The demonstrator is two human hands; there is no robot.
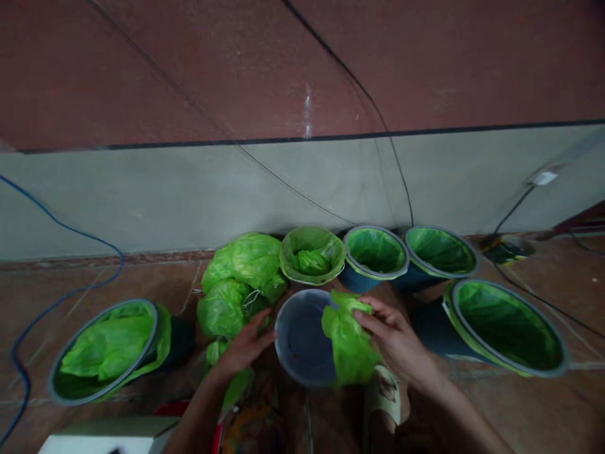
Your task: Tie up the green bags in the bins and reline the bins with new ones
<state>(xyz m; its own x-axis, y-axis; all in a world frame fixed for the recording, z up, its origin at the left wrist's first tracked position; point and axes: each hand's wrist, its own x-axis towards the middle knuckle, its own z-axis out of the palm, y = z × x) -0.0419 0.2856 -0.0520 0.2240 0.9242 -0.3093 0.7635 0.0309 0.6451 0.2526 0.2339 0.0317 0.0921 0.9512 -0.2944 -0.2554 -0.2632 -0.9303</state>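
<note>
A crumpled green plastic bag (347, 343) hangs from my right hand (385, 325), its top pinched between thumb and fingers. It covers the right side of the grey bucket (305, 340) standing unlined between my feet. At the bucket's left rim is my left hand (250, 343), fingers apart and holding nothing; whether the fingertips touch the rim I cannot tell. Behind that hand lie filled, tied green bags (248, 261), and more green plastic (236, 388) shows beneath my left forearm.
Along the wall stand bins lined with green bags: one (312, 236), a second (373, 277), a third (439, 274). A tilted lined bin (510, 372) is at right, another (104, 394) at left. A white box (108, 435), blue cable (61, 293) and dark cord (543, 293) are around.
</note>
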